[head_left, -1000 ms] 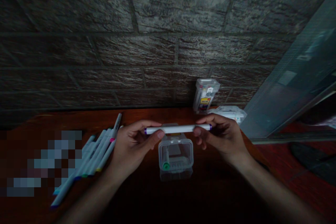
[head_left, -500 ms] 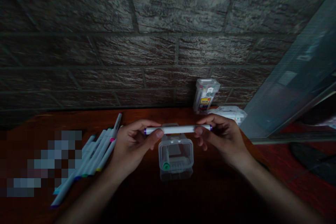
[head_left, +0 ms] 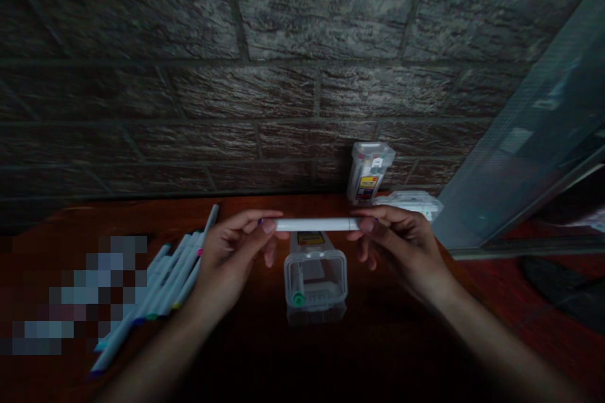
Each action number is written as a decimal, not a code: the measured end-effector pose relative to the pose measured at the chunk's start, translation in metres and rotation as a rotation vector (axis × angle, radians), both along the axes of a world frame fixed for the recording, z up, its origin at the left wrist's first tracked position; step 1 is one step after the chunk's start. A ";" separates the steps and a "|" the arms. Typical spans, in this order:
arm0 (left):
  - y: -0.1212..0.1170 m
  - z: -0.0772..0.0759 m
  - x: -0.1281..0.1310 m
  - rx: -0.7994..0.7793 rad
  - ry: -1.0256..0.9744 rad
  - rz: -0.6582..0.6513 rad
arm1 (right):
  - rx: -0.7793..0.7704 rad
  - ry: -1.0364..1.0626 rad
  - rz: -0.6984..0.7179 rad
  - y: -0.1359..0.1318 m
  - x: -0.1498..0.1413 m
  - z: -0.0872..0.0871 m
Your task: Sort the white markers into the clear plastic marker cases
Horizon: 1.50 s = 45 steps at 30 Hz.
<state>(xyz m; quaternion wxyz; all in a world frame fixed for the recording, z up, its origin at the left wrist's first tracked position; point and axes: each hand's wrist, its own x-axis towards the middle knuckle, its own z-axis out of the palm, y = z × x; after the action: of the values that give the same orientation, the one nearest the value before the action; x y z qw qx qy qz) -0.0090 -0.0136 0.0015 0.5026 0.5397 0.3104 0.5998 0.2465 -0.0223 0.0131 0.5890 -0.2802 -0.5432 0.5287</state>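
A white marker [head_left: 312, 225] with purple ends is held level between my two hands. My left hand [head_left: 239, 249] pinches its left end between thumb and fingers. At the other end, the thumb and fingers of my right hand [head_left: 401, 242] close on the cap. Just below the marker, a clear plastic case [head_left: 344, 277] has its mouth facing me and its lid hinged back. Inside the case, against its left wall, is one marker with a green end [head_left: 298, 298]. The purple ends are mostly covered by my fingertips.
Several white markers [head_left: 165, 277] with coloured ends lie in a slanted row on the wooden table [head_left: 255, 201], left of my left hand. A clear case filled with markers [head_left: 369, 173] stands by the brick wall [head_left: 283, 94], with another clear case [head_left: 416, 201] lying beside it. A blurred patch covers the far left.
My left hand has shifted slightly left and its fingers now cover more of the marker's end. The marker has risen a little and turned level; my right thumb sits over the right end.
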 end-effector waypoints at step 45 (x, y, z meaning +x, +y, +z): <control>-0.003 0.005 0.001 -0.043 -0.126 -0.073 | -0.045 0.077 -0.029 -0.001 -0.002 0.008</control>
<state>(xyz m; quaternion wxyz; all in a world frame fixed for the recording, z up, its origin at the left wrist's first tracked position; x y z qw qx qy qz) -0.0080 -0.0168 0.0067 0.5541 0.5008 0.2711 0.6071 0.2444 -0.0230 0.0215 0.6105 -0.2806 -0.5040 0.5427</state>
